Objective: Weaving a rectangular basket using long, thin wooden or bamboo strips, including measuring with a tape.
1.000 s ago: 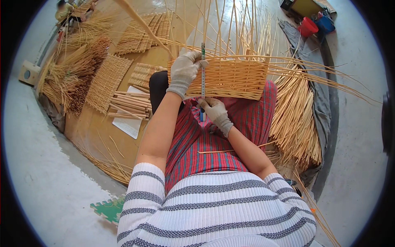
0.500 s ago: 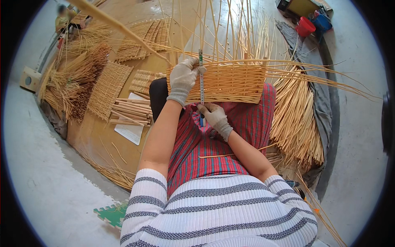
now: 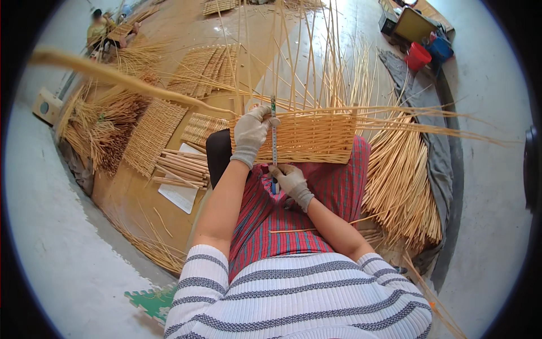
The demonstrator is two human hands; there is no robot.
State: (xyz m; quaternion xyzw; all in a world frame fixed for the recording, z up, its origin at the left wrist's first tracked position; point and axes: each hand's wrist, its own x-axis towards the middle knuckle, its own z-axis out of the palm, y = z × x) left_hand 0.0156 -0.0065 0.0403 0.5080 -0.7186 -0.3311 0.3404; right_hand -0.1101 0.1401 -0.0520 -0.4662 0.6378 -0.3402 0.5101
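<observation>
A woven wicker panel point(image 3: 313, 135) with long upright stakes and loose strands leaning out to the right rests on my lap, over red striped cloth. A narrow marked tape measure point(image 3: 274, 147) runs vertically across its face, the blue end below. My left hand point(image 3: 251, 135), in a pale knit glove, is closed at the panel's upper left, gripping it and the tape's top part. My right hand point(image 3: 289, 181), gloved the same way, pinches the tape at the panel's lower edge. A thicker pale stick point(image 3: 130, 85) slants up leftward from beside my left hand.
Woven mats point(image 3: 152, 135), straw bundles point(image 3: 104, 135) and wooden rods point(image 3: 178, 169) on a white board point(image 3: 172, 200) lie left. A large cane bundle point(image 3: 401, 186) and grey cloth point(image 3: 437, 147) are right. A red bucket point(image 3: 418, 56) stands far right. Another person point(image 3: 99, 31) sits at far upper left.
The panel, both hands and surroundings sit lower in the picture, showing more floor at the top. The thick stick slants more flatly. Both hands keep their grip on the tape.
</observation>
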